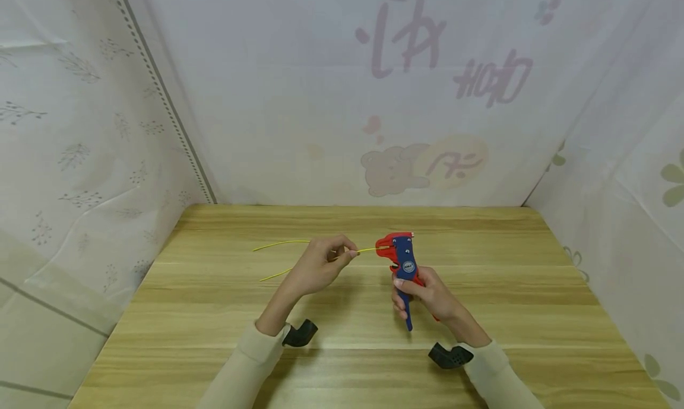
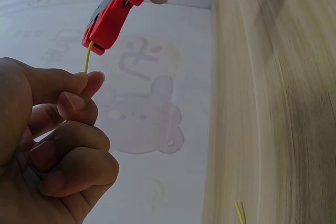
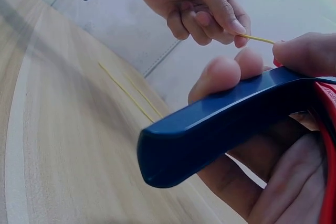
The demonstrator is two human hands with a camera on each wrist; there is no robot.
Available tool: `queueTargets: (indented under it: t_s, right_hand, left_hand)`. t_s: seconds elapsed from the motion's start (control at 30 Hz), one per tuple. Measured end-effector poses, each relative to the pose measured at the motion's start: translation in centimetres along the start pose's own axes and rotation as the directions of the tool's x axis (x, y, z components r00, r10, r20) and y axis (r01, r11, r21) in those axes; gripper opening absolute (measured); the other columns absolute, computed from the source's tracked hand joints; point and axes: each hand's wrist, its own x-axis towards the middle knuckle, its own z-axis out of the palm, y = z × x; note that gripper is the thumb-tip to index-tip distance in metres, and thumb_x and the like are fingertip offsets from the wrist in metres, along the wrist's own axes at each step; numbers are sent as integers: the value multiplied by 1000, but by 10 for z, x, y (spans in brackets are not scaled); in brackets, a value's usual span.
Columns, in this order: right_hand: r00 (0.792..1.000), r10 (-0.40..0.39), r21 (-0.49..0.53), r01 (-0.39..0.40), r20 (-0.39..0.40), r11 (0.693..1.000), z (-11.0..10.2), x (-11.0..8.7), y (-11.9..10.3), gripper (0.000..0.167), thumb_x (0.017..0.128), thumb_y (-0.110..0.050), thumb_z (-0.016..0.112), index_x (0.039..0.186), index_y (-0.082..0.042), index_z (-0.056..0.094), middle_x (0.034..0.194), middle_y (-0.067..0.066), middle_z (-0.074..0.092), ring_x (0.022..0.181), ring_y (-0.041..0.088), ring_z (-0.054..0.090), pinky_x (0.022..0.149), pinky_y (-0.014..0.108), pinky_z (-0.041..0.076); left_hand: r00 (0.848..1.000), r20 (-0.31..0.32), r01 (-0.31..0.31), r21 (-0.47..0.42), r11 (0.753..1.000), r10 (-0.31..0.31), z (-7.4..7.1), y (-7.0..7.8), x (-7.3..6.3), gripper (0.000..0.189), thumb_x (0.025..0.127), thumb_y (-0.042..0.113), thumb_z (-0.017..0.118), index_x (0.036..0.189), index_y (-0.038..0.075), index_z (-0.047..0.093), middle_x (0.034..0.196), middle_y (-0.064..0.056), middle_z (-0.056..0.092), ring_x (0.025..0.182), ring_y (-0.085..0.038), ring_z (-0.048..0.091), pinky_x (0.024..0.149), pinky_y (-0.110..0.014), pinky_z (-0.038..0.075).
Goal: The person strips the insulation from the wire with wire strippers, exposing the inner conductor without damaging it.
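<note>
A thin yellow wire [image 1: 367, 250] runs between my two hands, raised above the table. My left hand [image 1: 323, 263] pinches it between thumb and forefinger, while the other fingers curl inward in the left wrist view. The wire's far end enters the red nose of a wire stripper [image 1: 404, 257]; how deep it sits inside is hidden. My right hand [image 1: 435, 293] grips the tool around its blue handle [image 3: 210, 114] and red lever, thumb on the blue side. Beyond my left hand, lengths of yellow wire [image 1: 280, 243] show, partly covered by that hand.
All this takes place over a wood-grain table [image 1: 481, 314]. Pale printed cloth [image 1: 288, 112] hangs behind it and on both sides. A black wrist-worn piece [image 1: 300, 333] sits on the left cuff, another [image 1: 450, 356] on the right.
</note>
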Motion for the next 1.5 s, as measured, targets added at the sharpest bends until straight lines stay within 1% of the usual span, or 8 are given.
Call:
queueTargets:
  t_s: [0.1, 0.3, 0.5, 0.63, 0.93, 1.17, 1.37, 1.5]
  right_hand:
    - [1000, 0, 17, 0, 9, 1000, 1, 0, 2, 23, 108, -2, 40, 104, 21, 39, 71, 30, 47, 58, 22, 63, 59, 33, 60]
    - [999, 19, 123, -24, 41, 992, 4, 1, 5, 23, 109, -3, 39, 108, 19, 33, 72, 19, 49, 62, 15, 64, 64, 43, 63]
    - [998, 23, 150, -30, 52, 988, 11, 3, 6, 8, 108, -1, 39, 107, 6, 43, 71, 10, 49, 59, 14, 60, 58, 33, 61]
    - [999, 28, 160, -33, 33, 987, 15, 3, 6, 7, 108, -2, 40, 106, 0, 46, 70, 8, 49, 57, 14, 57, 56, 33, 60]
    - [999, 37, 119, -33, -33, 992, 20, 3, 5, 8, 108, -5, 44, 103, 1, 47, 67, 4, 49, 52, 13, 54, 49, 36, 58]
    - [995, 61, 94, -54, -75, 994, 23, 4, 6, 27, 109, -8, 46, 104, 17, 38, 66, 1, 49, 49, 13, 52, 48, 34, 57]
    - [988, 101, 75, -93, -115, 993, 26, 3, 6, 22, 108, -11, 49, 106, 10, 43, 67, -2, 51, 50, 11, 53, 48, 31, 56]
    - [984, 122, 73, -113, -131, 991, 27, 3, 4, 28, 108, -14, 50, 105, 13, 41, 66, -3, 51, 49, 11, 53, 47, 32, 56]
  left_hand:
    - [1000, 2, 4, 10, 1000, -4, 0, -1, 0, 10, 103, 15, 63, 102, 12, 73, 64, 4, 50, 52, -1, 31, 50, -20, 31]
    - [1000, 0, 16, 32, 999, -16, -1, 1, -1, 13, 104, 17, 61, 104, 11, 73, 64, 5, 48, 52, -3, 31, 51, -21, 30]
    - [1000, -8, 15, 54, 998, -15, -1, 2, -1, 13, 104, 17, 62, 101, 13, 74, 66, 4, 53, 54, -5, 34, 52, -21, 32]
    - [999, -7, 32, 46, 998, -32, 0, 2, -1, 13, 104, 16, 62, 99, 15, 74, 73, 2, 60, 55, -5, 37, 52, -22, 33]
    - [999, 0, 36, 54, 998, -36, 0, 2, -1, 12, 104, 16, 62, 100, 13, 73, 75, 1, 62, 57, -6, 40, 55, -21, 37]
    - [999, 5, 33, 70, 997, -34, 0, 1, -1, 12, 104, 16, 62, 100, 13, 73, 69, 3, 57, 56, -5, 39, 54, -21, 34]
    - [1000, 5, 27, 74, 997, -27, 0, 1, 0, 12, 104, 15, 62, 100, 12, 72, 68, -1, 58, 55, -5, 37, 54, -21, 35]
    - [1000, 6, 20, 59, 998, -20, 0, 0, 0, 11, 103, 15, 62, 100, 11, 72, 65, 0, 55, 55, -5, 36, 55, -21, 37]
